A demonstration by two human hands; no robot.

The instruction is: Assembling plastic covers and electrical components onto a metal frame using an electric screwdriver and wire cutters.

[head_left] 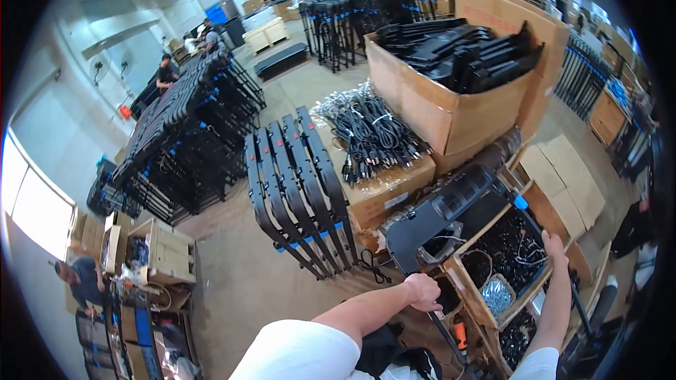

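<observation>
A black tubular frame (445, 332) with a flat, vented black housing (461, 195) at its far end lies in front of me. My left hand (422, 292) is closed around its left tube. On the other side, my right hand (555, 248) wraps the right tube, just nearer than a blue piece (520, 201). Beneath and between the tubes is a wooden box (456, 276) with compartments of small black parts (517, 239) and a clear bag of silvery hardware (497, 297). An orange-handled tool (460, 334) rests to the right of my left forearm.
A row of folded black frames (292, 190) stands left of a carton topped with bundled black cables (373, 130). Behind, a large open carton (451, 109) holds black plastic parts. More stacked frames (190, 127) stand farther left. A co-worker (83, 281) is at the far left.
</observation>
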